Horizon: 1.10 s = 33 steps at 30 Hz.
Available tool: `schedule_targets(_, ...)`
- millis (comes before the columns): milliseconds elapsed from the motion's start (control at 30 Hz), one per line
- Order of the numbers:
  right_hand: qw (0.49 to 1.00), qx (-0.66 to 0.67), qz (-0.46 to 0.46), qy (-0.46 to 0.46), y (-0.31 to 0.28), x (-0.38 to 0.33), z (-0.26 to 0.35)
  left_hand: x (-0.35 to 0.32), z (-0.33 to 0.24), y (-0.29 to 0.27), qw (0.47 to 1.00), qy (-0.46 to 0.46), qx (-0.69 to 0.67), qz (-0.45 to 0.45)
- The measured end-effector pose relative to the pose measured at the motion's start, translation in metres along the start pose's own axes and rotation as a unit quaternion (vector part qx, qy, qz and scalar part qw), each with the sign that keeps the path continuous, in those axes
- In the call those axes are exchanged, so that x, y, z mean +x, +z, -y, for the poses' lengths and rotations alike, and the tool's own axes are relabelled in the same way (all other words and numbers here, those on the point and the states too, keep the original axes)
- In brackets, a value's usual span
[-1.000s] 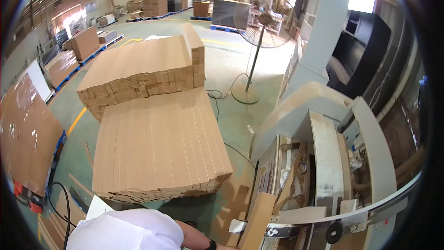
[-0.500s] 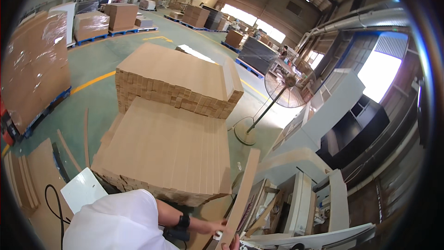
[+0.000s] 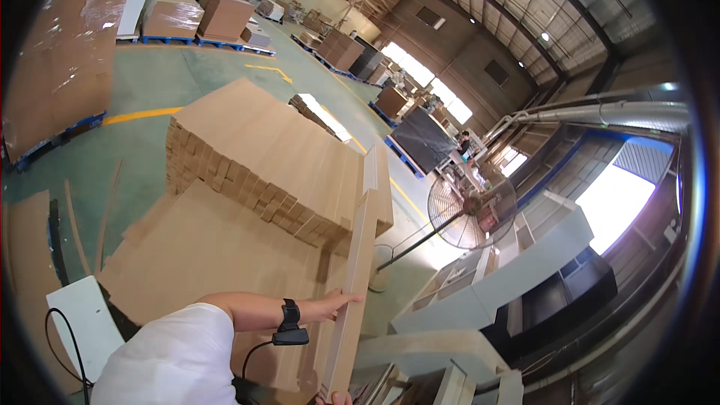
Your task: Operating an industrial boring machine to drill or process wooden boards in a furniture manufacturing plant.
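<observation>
A long, narrow wood-coloured board (image 3: 359, 262) slants up and away in front of me. My left hand (image 3: 334, 304) grips it partway along, closed on its left edge with fingertips over the face. At the lower edge my right hand (image 3: 335, 399) holds the board's near end; only some fingers show. Beneath my left arm lies a low stack of matching boards (image 3: 217, 240). Behind it rises a taller stack (image 3: 262, 131), and the held board's far end overlaps that stack's right side in view. A black strap with a small box and cable (image 3: 289, 326) is on my left wrist.
A standing fan (image 3: 472, 210) is to the right of the stacks. White panels and frames (image 3: 495, 277) crowd the right side. A white panel (image 3: 84, 322) lies at the lower left, near loose strips (image 3: 109, 214). Wrapped pallets (image 3: 64, 60) stand farther left. A person (image 3: 464, 142) is far off.
The board has swung from the lower right over to the stacks' right side, with both hands on it. My left hand has risen along it. The view has tilted and shifted.
</observation>
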State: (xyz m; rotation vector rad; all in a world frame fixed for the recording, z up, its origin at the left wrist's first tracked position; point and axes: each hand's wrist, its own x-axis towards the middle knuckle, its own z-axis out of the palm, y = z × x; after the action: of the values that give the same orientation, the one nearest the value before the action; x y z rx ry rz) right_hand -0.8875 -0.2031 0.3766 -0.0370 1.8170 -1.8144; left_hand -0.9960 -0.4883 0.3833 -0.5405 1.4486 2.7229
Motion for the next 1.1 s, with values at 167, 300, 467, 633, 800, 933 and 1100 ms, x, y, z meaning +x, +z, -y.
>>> schedule_targets(167, 0.998, 0.065, 0.004, 0.009, 0.055, 0.116, 0.041, 0.083, -0.069, -0.036, 0.995, 0.075, -0.039, -0.059)
schedule_targets(300, 0.998, 0.060, 0.001, 0.037, 0.107, 0.168, 0.090, 0.146, -0.103, -0.070, 0.993, 0.097, -0.026, -0.060)
schedule_targets(467, 0.995, 0.086, 0.025, 0.035, 0.124, 0.268, 0.097, 0.216, -0.114, -0.107, 0.992, 0.070, 0.048, -0.090)
schedule_targets(633, 0.992, 0.115, -0.004, 0.052, 0.138, 0.341, 0.106, 0.248, -0.104, -0.109, 0.937, 0.114, 0.271, -0.188)
schedule_targets(800, 0.982, 0.189, 0.009, 0.003, 0.159, 0.385, 0.126, 0.268, -0.122, -0.101, 0.917, 0.209, 0.282, -0.188)
schedule_targets(933, 0.961, 0.272, 0.006, -0.054, 0.197, 0.391, 0.130, 0.304, -0.132, -0.123, 0.909, 0.222, 0.270, -0.225)
schedule_targets(1100, 0.943, 0.324, 0.038, -0.066, 0.194, 0.424, 0.132, 0.324, -0.151, -0.116, 0.921, 0.281, 0.193, -0.188)
